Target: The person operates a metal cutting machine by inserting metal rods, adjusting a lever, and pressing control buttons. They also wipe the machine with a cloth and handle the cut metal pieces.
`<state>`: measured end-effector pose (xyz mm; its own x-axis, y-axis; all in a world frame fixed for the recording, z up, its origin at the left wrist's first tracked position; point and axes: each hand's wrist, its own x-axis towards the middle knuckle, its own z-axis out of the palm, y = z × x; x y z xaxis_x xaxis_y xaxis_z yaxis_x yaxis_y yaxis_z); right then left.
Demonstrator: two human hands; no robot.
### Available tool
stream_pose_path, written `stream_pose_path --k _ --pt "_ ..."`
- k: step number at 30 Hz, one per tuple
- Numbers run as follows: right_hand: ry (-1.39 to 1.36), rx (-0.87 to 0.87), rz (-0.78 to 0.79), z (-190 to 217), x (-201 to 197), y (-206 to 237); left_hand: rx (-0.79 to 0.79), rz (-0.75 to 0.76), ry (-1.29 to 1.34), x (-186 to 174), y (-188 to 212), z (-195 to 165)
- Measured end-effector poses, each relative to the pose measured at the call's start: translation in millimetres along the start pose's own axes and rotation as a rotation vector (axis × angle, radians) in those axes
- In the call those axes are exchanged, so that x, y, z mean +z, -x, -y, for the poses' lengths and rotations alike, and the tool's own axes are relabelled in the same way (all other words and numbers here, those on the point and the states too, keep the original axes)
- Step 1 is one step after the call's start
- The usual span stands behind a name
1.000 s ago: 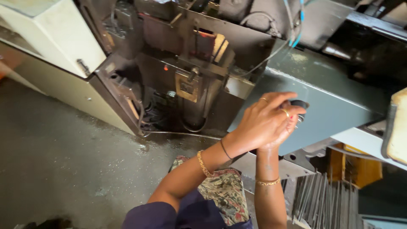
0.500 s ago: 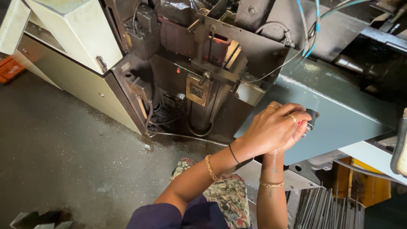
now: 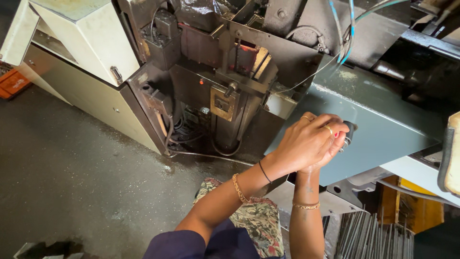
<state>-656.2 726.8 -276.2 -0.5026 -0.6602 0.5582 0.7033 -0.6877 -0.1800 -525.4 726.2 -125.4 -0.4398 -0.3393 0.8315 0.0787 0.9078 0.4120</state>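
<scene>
Far left: an orange crate [image 3: 14,82] at the frame's edge, on the dark, gritty floor [image 3: 72,182]. Beside it, a cream cabinet [image 3: 81,52] of the machine, tilted in view, with a small metal latch [image 3: 116,75] on its face. Next along, the open dark innards of the machine [image 3: 211,81]: black cables looping down to the floor, a brass-coloured square plate [image 3: 222,103] bolted near the middle, a red-edged part above it. Low in the frame, a patterned floral cloth [image 3: 254,225] over the knee, and a dark blue sleeve [image 3: 211,242] at the bottom edge.

Rising from there, the left forearm with a gold chain bracelet [image 3: 238,188] and a thin black band [image 3: 264,171] at the wrist. Left hand [image 3: 304,141] laid over the right, fingers curled, two rings showing; grip closed, wrapped around the other hand rather than directly on the knob as far as can be seen. Under it, the right hand [image 3: 326,156], mostly covered, red nails peeking out, a gold bracelet [image 3: 306,206] on its wrist; grip closed around a black knob [image 3: 349,132], only the end of which shows past the fingers. Knob set against the sloping grey-green panel [image 3: 383,124] of the machine, right of centre.

Above, blue wires [image 3: 345,29] hanging down over the panel. Bottom right, a bundle of thin metal rods [image 3: 369,237] standing upright, with a yellow part [image 3: 412,206] just beside them. Far right edge, a pale padded shape [image 3: 453,153], cut off.
</scene>
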Motion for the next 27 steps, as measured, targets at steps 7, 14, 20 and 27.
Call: stream_pose_path --k 7,14,20,27 --pt "-0.036 0.105 0.022 3 43 -1 0.019 0.007 0.0 -1 -2 0" --pt "-0.097 0.073 0.015 -2 54 -4 0.006 0.022 0.021 1 1 4" --pt "-0.143 0.057 -0.016 2 22 -1 0.016 0.009 0.032 2 1 5" --pt "-0.192 0.055 -0.008 6 -5 2 -0.017 0.011 0.036 0 3 1"
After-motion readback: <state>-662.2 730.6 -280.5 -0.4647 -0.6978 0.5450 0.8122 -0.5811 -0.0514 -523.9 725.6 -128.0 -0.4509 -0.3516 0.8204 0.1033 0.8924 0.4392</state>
